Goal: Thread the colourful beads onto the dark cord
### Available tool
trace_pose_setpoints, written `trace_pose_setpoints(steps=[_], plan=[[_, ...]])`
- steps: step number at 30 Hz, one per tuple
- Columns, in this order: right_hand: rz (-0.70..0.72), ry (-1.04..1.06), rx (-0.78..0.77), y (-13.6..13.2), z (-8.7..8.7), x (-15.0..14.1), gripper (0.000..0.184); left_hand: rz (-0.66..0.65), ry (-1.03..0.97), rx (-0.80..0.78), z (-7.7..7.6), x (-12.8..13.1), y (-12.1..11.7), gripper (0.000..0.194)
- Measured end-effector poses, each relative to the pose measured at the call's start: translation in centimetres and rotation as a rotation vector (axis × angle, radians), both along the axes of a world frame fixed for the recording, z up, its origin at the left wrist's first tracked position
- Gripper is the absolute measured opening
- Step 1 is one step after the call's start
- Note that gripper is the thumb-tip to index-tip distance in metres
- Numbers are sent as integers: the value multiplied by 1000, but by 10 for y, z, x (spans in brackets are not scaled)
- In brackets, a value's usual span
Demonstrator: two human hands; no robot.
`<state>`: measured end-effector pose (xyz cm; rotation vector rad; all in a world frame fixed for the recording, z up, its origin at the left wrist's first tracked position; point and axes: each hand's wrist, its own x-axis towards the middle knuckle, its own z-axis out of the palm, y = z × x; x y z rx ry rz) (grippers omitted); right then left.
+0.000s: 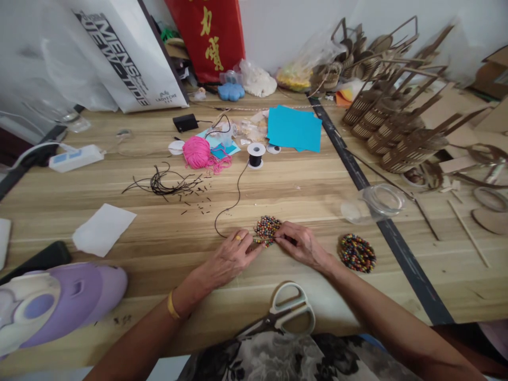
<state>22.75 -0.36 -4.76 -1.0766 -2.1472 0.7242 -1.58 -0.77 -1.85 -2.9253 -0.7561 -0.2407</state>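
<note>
A small round mat of many-coloured beads lies on the wooden table in front of me. My left hand pinches its near left edge, fingers closed, a ring on one finger. My right hand grips the mat's right edge with closed fingers. A thin black cord runs from the mat up to a white spool. A second beaded mat lies flat to the right of my right hand.
Scissors lie at the near table edge. Black cord scraps, pink yarn, blue sheets, a clear jar and white paper are spread about. Wooden baskets stack at right; a purple object sits near left.
</note>
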Motion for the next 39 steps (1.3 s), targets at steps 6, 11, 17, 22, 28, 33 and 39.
trace_pose_setpoints(steps=[6,11,17,22,28,33,39], plan=[[-3,-6,3,0,-1,1,13,-8,-16,4,-4,-3,2,33],[-3,-14,-3,0,-2,1,13,-2,-26,21,-3,-4,3,30],[-10,-9,-15,-1,-1,1,11,-10,-21,28,-1,-5,5,29],[-13,-14,8,0,0,0,10,-16,-43,40,-3,-5,6,28],[-7,-7,0,0,-1,1,13,-11,-31,35,-4,-5,6,29],[-17,-25,-8,-1,-2,3,14,-8,-24,13,-3,-4,6,29],[-21,-39,-32,-1,0,3,13,-4,-39,4,-8,-4,7,29]])
